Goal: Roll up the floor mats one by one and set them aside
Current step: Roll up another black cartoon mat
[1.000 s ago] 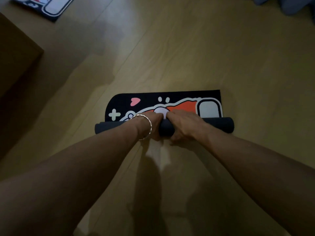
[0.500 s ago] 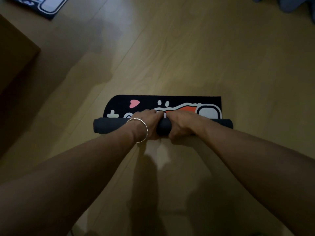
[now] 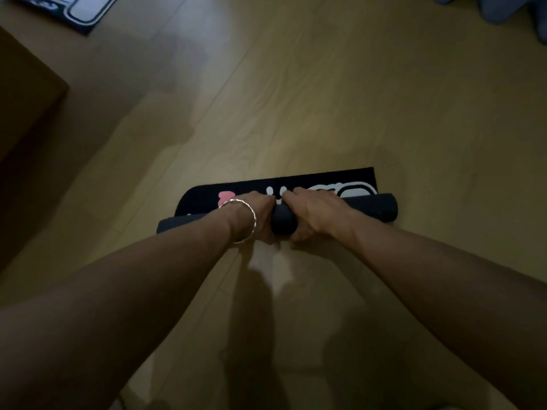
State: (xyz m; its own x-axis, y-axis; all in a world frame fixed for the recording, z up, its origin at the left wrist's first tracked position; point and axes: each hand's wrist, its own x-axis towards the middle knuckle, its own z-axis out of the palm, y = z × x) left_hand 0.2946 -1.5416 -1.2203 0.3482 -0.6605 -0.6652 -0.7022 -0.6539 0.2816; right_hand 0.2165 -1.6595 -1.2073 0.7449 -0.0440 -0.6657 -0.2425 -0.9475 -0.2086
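Note:
A black floor mat [image 3: 373, 209] with a pink heart and white cartoon print lies on the wooden floor, mostly wound into a dark roll. Only a narrow flat strip [image 3: 207, 192] of it shows beyond the roll. My left hand [image 3: 260, 211], with a silver bangle on the wrist, grips the roll near its middle. My right hand [image 3: 313, 214] grips the roll right beside it, fingers curled over the top. The two hands nearly touch. The roll's left end [image 3: 171, 226] pokes out under my left forearm.
A second printed mat [image 3: 74, 10] lies flat at the far left top corner. A dark brown piece of furniture [image 3: 26, 113] stands at the left. Grey fabric [image 3: 503, 7] sits at the top right. Bare wood floor [image 3: 325, 99] stretches beyond the roll.
Both hands have pushed the roll forward. The flat printed strip beyond it has grown narrower, and the plus sign and most of the orange print are now wound in.

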